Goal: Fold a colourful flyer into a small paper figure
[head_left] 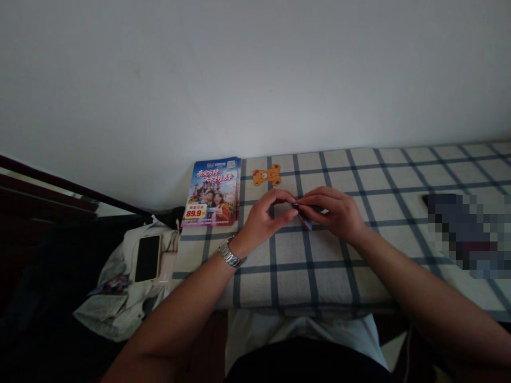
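So the bear cutout (266, 175) is my landmark here, lying on the checked cloth of the table (255, 290). Just nearer the wearer than the bear and a bit to its right, both hands are working on a small folded-looking scrap of paper (306, 222). The left hand (264, 215), silver watch (231, 252) on the wrist, has its thumb and index fingers pinched at the scrap's upper end. The right hand (337, 214) has its fingers closed on it too, covering most of it. Left of the bear, there's a stack of printed flyers (213, 186). Further left and nearer the wearer, a phone (148, 258) lies on pale fabric (114, 314). Well right of the bear: something dark (459, 221), too pixelated to identify.
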Tool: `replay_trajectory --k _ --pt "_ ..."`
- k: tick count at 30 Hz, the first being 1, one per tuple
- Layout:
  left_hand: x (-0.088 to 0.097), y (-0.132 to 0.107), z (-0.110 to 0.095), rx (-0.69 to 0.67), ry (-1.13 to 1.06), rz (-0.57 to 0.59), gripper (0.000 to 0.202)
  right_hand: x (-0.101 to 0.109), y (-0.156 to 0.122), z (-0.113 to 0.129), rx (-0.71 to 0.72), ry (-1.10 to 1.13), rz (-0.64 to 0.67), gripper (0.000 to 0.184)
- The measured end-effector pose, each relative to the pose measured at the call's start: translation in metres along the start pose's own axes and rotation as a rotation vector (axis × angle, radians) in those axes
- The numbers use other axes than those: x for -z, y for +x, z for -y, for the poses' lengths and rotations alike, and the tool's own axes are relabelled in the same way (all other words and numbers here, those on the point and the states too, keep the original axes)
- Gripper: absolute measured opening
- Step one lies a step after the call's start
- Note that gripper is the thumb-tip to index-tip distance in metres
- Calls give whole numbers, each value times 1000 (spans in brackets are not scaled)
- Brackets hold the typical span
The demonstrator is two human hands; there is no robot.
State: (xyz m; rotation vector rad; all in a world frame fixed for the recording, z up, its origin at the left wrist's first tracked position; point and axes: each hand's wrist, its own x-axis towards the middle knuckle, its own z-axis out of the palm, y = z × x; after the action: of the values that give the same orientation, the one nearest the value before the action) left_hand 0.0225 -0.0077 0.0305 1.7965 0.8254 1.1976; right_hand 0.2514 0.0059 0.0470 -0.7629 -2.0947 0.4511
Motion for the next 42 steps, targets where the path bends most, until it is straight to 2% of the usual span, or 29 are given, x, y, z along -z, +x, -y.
replay_trajectory --k 12,19,25,30,42 --pt "0 -1 4 95 -75 -2 31 -4 -1 -2 -95 17 -12 13" --pt "-3 -1 2 70 -32 -4 27 -7 -2 -6 -55 20 38 9" --pt "-2 0 -1 93 -39 -11 27 -6 -1 -4 -95 63 3 8" --pt "-1 0 -3 87 36 -19 23 -5 -1 -3 -120 126 23 10" --pt "-4 0 -2 83 9 -23 19 -7 -4 -8 -181 184 34 15"
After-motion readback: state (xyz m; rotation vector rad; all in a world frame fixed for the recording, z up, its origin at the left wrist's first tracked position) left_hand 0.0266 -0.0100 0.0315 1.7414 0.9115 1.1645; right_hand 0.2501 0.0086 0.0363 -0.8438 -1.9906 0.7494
